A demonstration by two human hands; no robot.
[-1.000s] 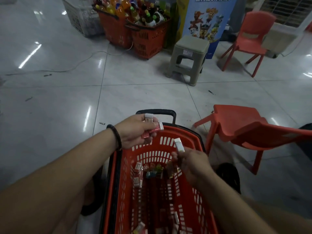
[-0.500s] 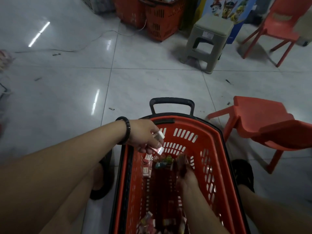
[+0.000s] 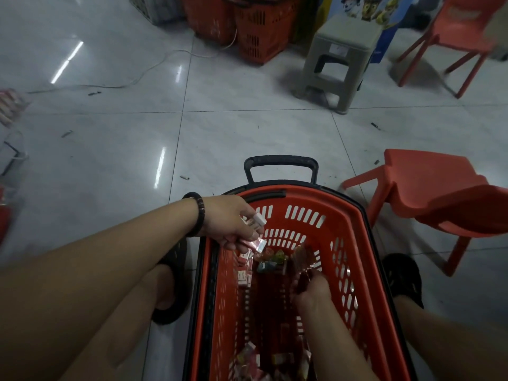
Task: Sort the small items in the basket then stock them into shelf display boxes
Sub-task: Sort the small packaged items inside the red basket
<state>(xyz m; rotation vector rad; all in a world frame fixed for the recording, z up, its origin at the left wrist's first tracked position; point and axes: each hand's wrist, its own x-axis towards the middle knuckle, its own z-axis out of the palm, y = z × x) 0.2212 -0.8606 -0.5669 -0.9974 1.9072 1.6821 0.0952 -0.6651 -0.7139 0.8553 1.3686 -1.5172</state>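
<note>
Plunging back into the basket point(image 3: 360, 243), right hand point(image 3: 312, 288) is rummaging, grip unreadable; left hand point(image 3: 229, 220), at ten o'clock, is clutching packets point(image 3: 257, 219).

I'm seeing a shop, I'd say: a red shopping basket point(image 3: 343, 243) right below me with small packets point(image 3: 244, 273) in it, more baskets point(image 3: 255, 31) parked at the far side, a cartoon display board point(image 3: 365, 6), and glossy floor tiles point(image 3: 110, 160).

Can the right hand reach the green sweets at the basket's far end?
Probably yes. The right hand is down inside the basket, close to the green sweets, with nothing between them. The left hand, holding small packs, is above and off to the side.
</note>
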